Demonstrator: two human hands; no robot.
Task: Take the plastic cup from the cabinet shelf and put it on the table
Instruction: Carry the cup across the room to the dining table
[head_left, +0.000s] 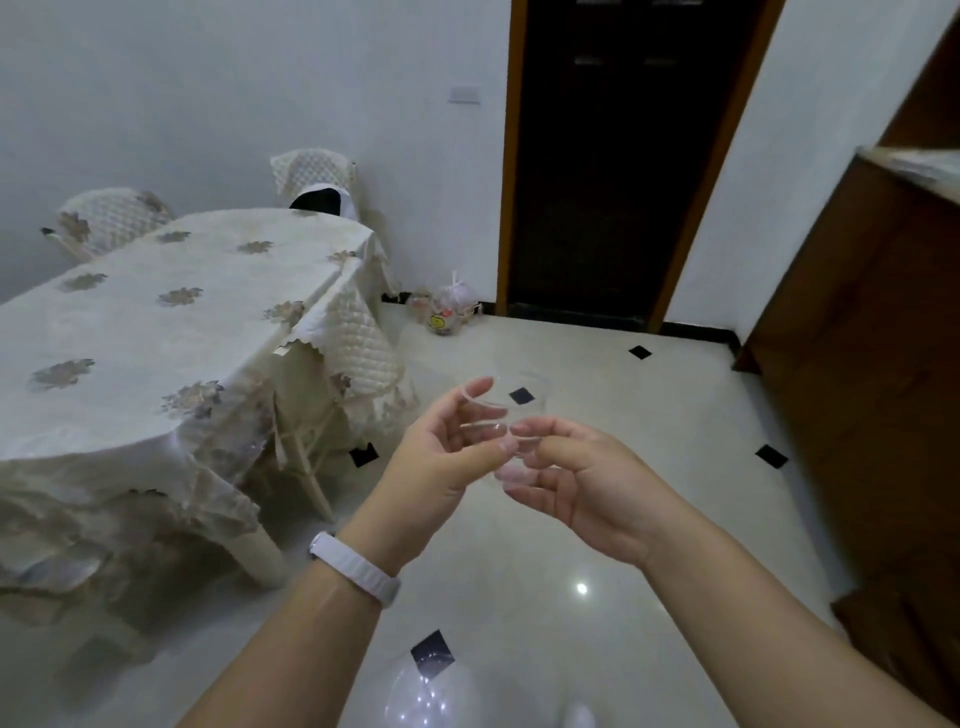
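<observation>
A clear plastic cup (511, 410) hangs in the air between my two hands, over the floor and to the right of the table. My left hand (441, 457), with a white wristband, has its fingers on the cup's left rim. My right hand (576, 478) pinches the cup's right side and lower part. The cup is see-through, so its outline is faint. The table (156, 322) under a cream floral cloth stands to the left. The brown wooden cabinet (872, 338) is at the right edge.
Two covered chairs (111, 218) stand behind the table, and a third is tucked at its near right side. A dark doorway (618, 171) is straight ahead. Plastic bags (444, 312) lie on the glossy tiled floor by the wall.
</observation>
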